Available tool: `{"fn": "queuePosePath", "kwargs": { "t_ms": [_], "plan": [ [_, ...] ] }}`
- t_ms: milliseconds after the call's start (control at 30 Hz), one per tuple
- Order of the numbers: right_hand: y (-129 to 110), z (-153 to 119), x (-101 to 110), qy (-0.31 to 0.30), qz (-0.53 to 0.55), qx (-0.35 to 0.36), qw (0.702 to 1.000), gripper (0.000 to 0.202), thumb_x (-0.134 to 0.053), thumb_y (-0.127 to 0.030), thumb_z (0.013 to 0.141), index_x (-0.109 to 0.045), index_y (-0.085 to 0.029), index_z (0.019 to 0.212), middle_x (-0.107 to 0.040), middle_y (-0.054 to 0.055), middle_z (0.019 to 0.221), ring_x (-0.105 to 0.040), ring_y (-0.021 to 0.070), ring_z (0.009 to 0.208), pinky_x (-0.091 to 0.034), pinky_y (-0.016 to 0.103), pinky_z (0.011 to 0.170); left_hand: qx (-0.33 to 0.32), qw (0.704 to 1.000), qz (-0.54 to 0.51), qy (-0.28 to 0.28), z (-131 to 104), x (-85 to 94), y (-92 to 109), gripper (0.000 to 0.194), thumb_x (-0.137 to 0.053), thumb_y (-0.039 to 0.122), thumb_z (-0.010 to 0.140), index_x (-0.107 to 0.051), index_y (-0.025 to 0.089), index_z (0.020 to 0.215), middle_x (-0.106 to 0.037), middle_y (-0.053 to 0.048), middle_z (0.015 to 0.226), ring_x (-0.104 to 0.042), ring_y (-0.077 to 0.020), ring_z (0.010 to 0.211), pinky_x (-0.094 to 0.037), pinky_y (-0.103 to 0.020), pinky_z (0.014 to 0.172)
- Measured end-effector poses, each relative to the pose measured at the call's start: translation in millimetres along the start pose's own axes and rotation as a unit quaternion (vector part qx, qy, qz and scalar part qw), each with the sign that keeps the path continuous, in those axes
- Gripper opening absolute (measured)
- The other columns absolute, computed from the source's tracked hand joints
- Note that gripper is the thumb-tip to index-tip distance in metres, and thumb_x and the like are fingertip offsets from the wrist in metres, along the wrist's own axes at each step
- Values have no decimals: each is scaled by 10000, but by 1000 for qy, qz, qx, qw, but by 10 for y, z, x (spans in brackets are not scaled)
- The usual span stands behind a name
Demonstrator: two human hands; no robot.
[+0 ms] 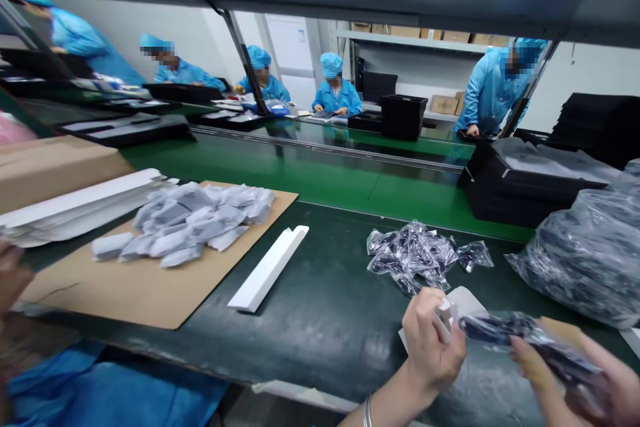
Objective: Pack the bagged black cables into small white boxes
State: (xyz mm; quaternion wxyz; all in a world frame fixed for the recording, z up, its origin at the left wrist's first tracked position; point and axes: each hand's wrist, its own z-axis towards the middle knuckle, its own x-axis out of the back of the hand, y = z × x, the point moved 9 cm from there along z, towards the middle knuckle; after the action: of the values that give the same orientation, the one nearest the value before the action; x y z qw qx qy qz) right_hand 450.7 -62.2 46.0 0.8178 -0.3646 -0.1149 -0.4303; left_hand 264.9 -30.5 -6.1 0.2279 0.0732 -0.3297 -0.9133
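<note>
Left hand [431, 345]: closed on a small white box [447, 317], thumb side up, open end facing right.
Right hand [575, 373]: closed round a dark bagged cable [525, 332], blurred; finger detail hard to tell.
Cable to box: just right of the box mouth, tip touching or almost touching it; cannot tell which.
Cable axis: long, running left to right, tilted down toward the right hand.
Nearer hand: left on the box, right on the cable; both close together, low right of the view.
Beyond the grip: loose heap of bagged cables [420, 255] just behind the box, near but apart.
Far right of the grip: big clear sack [580, 260] of the same dark parts, close behind the right hand.
Left of the grip: flat white sleeve [270, 268] lying alone, long axis slanting away; well apart.
Further left: cardboard sheet [150, 280] bearing a pile of grey packets [190, 221].
Edges: near bench edge [280, 380] just under the wrists; green belt [320, 180] behind the heap.
Open room: bare dark mat [340, 307] between sleeve and box, free for moving leftward.
</note>
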Motion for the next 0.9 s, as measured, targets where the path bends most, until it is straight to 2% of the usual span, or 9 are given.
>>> {"fn": "queuePosePath", "kwargs": {
  "t_ms": [67,133,300,433,533,600,667,800,900],
  "plan": [
    [-369,69,-72,-24,-52,96,994,293,-637,-374,891,-617,-252,1156,-717,13,843,-676,172,611,-515,255,498,-37,999,29,-3,19,-22,93,156,-380,318,964,-441,218,1067,-574,-20,802,-580,-163,649,-479,-275,599],
    [-633,129,-131,-44,-81,176,980,258,-572,-319,944,-583,-219,1182,-717,9,898,-679,141,667,-520,222,581,-56,997,45,-1,32,-16,141,178,-368,316,959,-446,207,1076,-582,-27,807,-601,-169,654,-493,-281,601],
    [-955,180,-209,-75,-119,317,938,292,-492,-150,968,-523,-56,1243,-684,93,935,-608,154,747,-476,271,710,-97,992,78,-20,-15,8,144,472,-463,513,917,-427,131,1192,-606,-93,910,-667,-228,761,-570,-332,638],
    [-1199,73,-348,-104,-139,408,896,269,-399,-55,955,-538,13,1174,-638,114,812,-494,173,687,-429,315,667,-81,992,90,-28,-63,45,28,494,-581,376,875,-405,130,1265,-627,-118,991,-695,-234,825,-608,-333,685],
    [-1211,62,-353,-53,-136,386,911,183,-479,-42,920,-569,-39,1079,-625,138,908,-516,195,803,-420,335,739,-40,997,53,-27,-62,65,-56,490,-562,363,905,-363,143,1296,-639,-95,962,-694,-193,762,-602,-299,675],
    [-1088,90,-336,-8,-125,329,936,75,-544,-115,922,-581,-111,987,-598,147,1065,-534,233,987,-402,363,838,-7,1000,19,-17,-52,85,-101,502,-573,374,917,-337,154,1302,-645,-60,900,-680,-163,691,-591,-273,650],
    [-935,104,-359,13,-105,272,956,40,-547,-181,936,-579,-158,926,-555,135,1172,-473,290,1199,-367,403,932,14,1000,5,-12,-42,98,-121,522,-608,391,907,-339,166,1292,-655,-45,869,-680,-158,670,-587,-264,638],
    [-851,67,-549,-10,-38,231,972,95,-495,-151,934,-581,-176,900,-534,116,1244,-274,334,1416,-323,445,1034,23,999,20,-14,-16,131,-112,463,-582,424,932,-367,184,1264,-672,-45,868,-700,-162,676,-595,-258,625],
    [-923,20,-729,-60,6,232,971,189,-404,-113,941,-572,-172,878,-561,91,1280,-267,312,1434,-286,462,1084,4,999,24,-34,-13,112,-68,311,-400,388,1018,-374,211,1272,-691,-60,925,-722,-157,728,-607,-254,645]
  ]
}}
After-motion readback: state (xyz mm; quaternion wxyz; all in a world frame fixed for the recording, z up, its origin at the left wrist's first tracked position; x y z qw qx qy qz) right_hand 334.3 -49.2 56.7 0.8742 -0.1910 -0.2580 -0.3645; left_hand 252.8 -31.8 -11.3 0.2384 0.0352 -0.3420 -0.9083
